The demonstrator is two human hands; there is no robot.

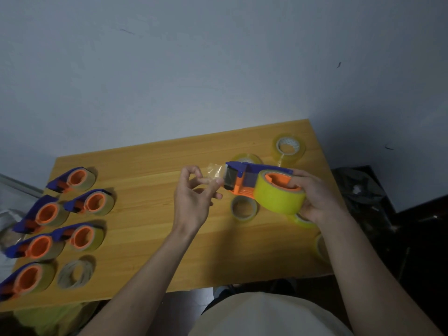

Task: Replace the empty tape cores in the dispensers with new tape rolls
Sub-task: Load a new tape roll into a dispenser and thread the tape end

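Observation:
My right hand point(317, 197) grips a blue and orange tape dispenser point(244, 177) above the table, with a full yellow tape roll point(278, 198) seated on its orange hub. A strip of clear tape point(214, 171) sticks out past the dispenser's front. My left hand point(196, 192) pinches the end of that strip between thumb and fingertips. Several dispensers loaded with tape point(80, 180) lie in rows on the left of the wooden table point(150, 209). An empty brown cardboard core point(76, 274) lies near the front left.
Loose yellow tape rolls lie on the right: one at the back point(288, 149), one under the dispenser point(243, 208), one at the right edge point(321, 247). A black bag point(358, 190) sits beyond the table's right edge. A grey wall rises behind.

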